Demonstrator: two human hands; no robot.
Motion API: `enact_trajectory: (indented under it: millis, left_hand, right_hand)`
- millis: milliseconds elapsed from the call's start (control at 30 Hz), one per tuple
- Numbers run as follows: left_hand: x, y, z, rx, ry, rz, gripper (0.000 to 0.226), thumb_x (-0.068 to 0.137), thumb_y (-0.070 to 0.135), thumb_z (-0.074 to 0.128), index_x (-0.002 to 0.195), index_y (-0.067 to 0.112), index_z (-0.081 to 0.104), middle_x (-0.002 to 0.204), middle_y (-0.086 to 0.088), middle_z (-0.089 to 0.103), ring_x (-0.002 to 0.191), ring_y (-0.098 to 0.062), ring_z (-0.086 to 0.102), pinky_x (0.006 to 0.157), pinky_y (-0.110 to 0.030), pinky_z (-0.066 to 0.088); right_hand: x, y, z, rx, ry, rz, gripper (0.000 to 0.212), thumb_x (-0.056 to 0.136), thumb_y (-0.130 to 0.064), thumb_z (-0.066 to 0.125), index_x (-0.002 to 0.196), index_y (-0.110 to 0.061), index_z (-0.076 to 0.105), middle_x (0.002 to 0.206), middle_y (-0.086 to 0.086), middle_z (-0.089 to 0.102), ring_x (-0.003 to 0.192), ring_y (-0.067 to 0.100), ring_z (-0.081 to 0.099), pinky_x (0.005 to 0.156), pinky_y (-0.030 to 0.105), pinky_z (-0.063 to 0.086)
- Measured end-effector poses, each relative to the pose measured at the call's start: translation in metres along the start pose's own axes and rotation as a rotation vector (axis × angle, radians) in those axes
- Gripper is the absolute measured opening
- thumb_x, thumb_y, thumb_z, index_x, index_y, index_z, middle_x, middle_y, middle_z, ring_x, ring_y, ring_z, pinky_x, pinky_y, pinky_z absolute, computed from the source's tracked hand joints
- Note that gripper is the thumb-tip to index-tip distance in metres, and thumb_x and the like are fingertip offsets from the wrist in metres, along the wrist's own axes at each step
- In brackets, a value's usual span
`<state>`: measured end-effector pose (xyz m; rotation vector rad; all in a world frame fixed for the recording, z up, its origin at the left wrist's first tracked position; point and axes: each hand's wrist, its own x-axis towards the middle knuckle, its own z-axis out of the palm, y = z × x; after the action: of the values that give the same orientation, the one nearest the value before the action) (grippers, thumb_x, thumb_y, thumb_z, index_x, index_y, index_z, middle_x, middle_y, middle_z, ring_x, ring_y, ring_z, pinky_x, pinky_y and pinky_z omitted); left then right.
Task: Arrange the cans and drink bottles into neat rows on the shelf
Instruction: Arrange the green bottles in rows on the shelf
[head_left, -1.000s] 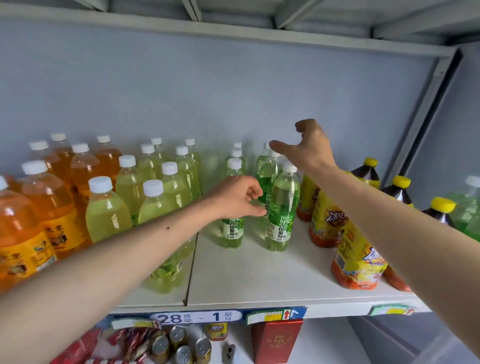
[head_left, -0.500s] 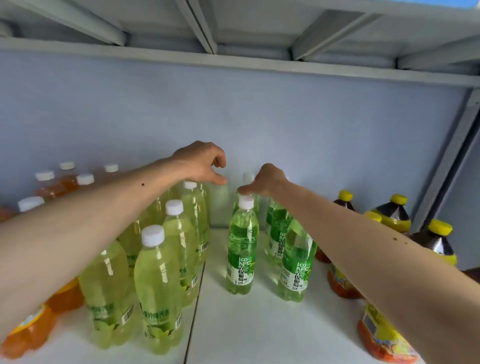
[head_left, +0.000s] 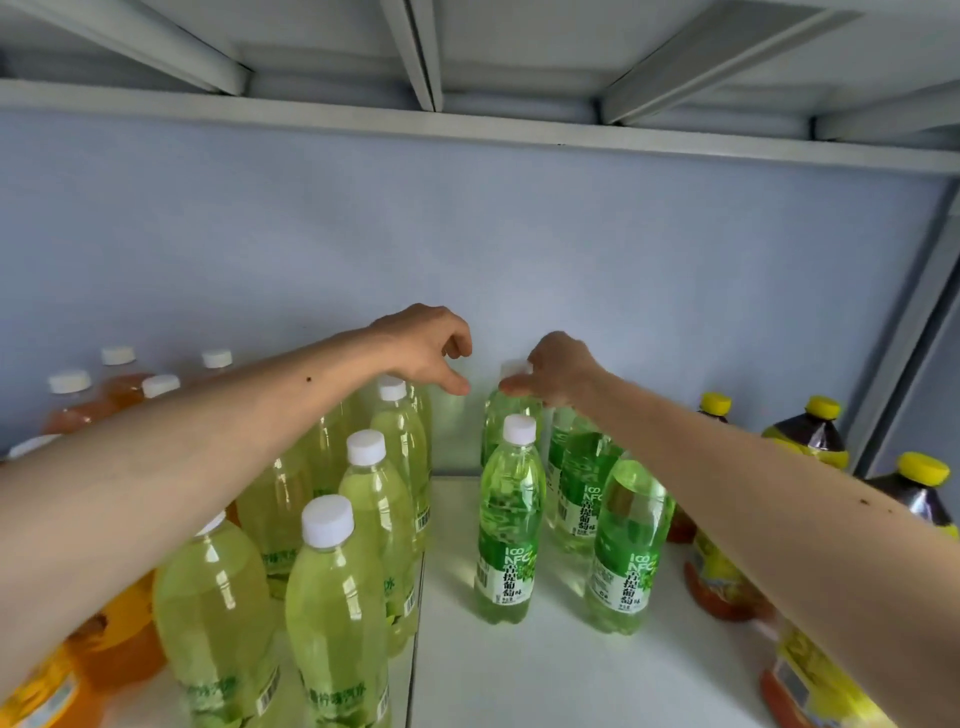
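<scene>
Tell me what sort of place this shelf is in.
Most likely a shop or its stockroom. A metal shelf holds many copies of the same drinks grouped by kind: pale yellow-green bottles, green grape bottles, orange bottles and dark yellow-capped bottles. Barcoded retail labels face outward.

Soft, even daylight is filling the scene, seeming to come from the viewer's side. Small white glints are showing on the pale yellow-green bottles (head_left: 332, 597) at 7 o'clock. Faint shadows are pooling on the shelf (head_left: 545, 675) under the bottles. Wide-angle distortion is bending the top beam (head_left: 467, 127) at 12 o'clock, and edges are softening slightly.
</scene>
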<state>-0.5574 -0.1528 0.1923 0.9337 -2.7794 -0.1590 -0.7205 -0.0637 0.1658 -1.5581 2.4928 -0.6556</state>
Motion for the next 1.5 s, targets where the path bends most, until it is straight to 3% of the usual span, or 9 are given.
enact_trajectory:
  millis: [133, 233, 333, 467, 633, 767, 933, 1067, 1500]
  left_hand:
    - [0.005, 0.001, -0.008, -0.211, -0.051, 0.017, 0.068, 0.07, 0.038, 0.083, 0.129, 0.019, 0.055, 0.121, 0.003, 0.064, 0.107, -0.014, 0.062, 0.097, -0.031, 0.048]
    - [0.01, 0.004, -0.013, -0.434, -0.039, 0.03, 0.07, 0.071, 0.036, 0.082, 0.131, 0.017, 0.053, 0.117, 0.002, 0.067, 0.105, -0.014, 0.065, 0.101, -0.036, 0.047]
    - [0.013, 0.009, -0.019, -0.593, 0.003, 0.062, 0.056, 0.075, 0.03, 0.08, 0.124, 0.014, 0.059, 0.107, -0.002, 0.071, 0.101, -0.015, 0.067, 0.099, -0.033, 0.047]
    - [0.016, 0.008, -0.027, -0.612, 0.069, 0.056, 0.047, 0.076, 0.029, 0.079, 0.117, 0.012, 0.062, 0.102, -0.005, 0.072, 0.098, -0.017, 0.068, 0.09, -0.028, 0.05]
    - [0.016, 0.008, -0.025, -0.613, 0.061, 0.05, 0.044, 0.076, 0.028, 0.08, 0.113, 0.013, 0.063, 0.101, -0.005, 0.072, 0.098, -0.016, 0.067, 0.093, -0.03, 0.05]
    - [0.016, 0.006, -0.022, -0.544, 0.054, 0.054, 0.046, 0.076, 0.028, 0.08, 0.116, 0.016, 0.062, 0.103, -0.001, 0.072, 0.1, -0.016, 0.067, 0.097, -0.034, 0.049]
    - [0.014, -0.001, -0.02, -0.166, 0.047, 0.041, 0.058, 0.075, 0.039, 0.08, 0.125, 0.022, 0.056, 0.113, 0.007, 0.068, 0.102, -0.014, 0.064, 0.095, -0.037, 0.049]
    - [0.01, -0.007, -0.013, 0.112, 0.005, 0.033, 0.057, 0.074, 0.046, 0.077, 0.122, 0.025, 0.056, 0.113, 0.011, 0.066, 0.103, -0.014, 0.061, 0.09, -0.041, 0.051]
    - [0.003, -0.006, -0.004, 0.129, -0.049, 0.027, 0.052, 0.075, 0.047, 0.076, 0.119, 0.025, 0.058, 0.111, 0.012, 0.067, 0.101, -0.012, 0.061, 0.088, -0.04, 0.052]
  right_hand:
    - [0.003, -0.015, -0.044, 0.126, 0.058, -0.07, 0.05, 0.083, -0.042, 0.07, 0.103, 0.004, 0.066, 0.098, 0.021, 0.072, 0.092, 0.034, 0.07, 0.087, 0.046, 0.056]
    - [0.007, -0.025, -0.072, 0.203, 0.075, -0.095, 0.046, 0.086, -0.043, 0.066, 0.105, -0.001, 0.067, 0.107, 0.018, 0.07, 0.095, 0.034, 0.069, 0.086, 0.051, 0.056]
    - [0.008, -0.031, -0.085, 0.345, 0.102, -0.121, 0.037, 0.09, -0.035, 0.063, 0.11, -0.004, 0.065, 0.109, 0.008, 0.07, 0.095, 0.026, 0.069, 0.084, 0.046, 0.058]
    - [0.007, -0.037, -0.09, 0.394, 0.099, -0.141, 0.035, 0.09, -0.034, 0.063, 0.11, -0.005, 0.066, 0.104, 0.004, 0.071, 0.091, 0.027, 0.071, 0.085, 0.049, 0.057]
    - [0.003, -0.04, -0.089, 0.385, 0.1, -0.166, 0.036, 0.092, -0.029, 0.063, 0.113, -0.001, 0.064, 0.109, 0.011, 0.069, 0.095, 0.024, 0.069, 0.076, 0.04, 0.061]
    - [0.003, -0.037, -0.082, 0.353, 0.107, -0.142, 0.035, 0.09, -0.029, 0.064, 0.109, 0.0, 0.064, 0.107, 0.012, 0.069, 0.096, 0.025, 0.069, 0.076, 0.042, 0.061]
    - [0.003, -0.02, -0.049, 0.217, 0.021, -0.043, 0.042, 0.088, -0.037, 0.066, 0.104, 0.001, 0.058, 0.089, 0.012, 0.057, 0.087, 0.032, 0.069, 0.075, 0.04, 0.059]
    - [0.003, -0.006, -0.014, 0.183, -0.045, 0.007, 0.047, 0.086, -0.037, 0.07, 0.11, 0.002, 0.059, 0.098, 0.016, 0.061, 0.084, 0.033, 0.07, 0.076, 0.049, 0.06]
    - [0.005, 0.006, 0.021, 0.187, -0.155, 0.096, 0.06, 0.08, -0.034, 0.076, 0.122, 0.003, 0.057, 0.109, 0.02, 0.068, 0.081, 0.033, 0.073, 0.08, 0.047, 0.059]
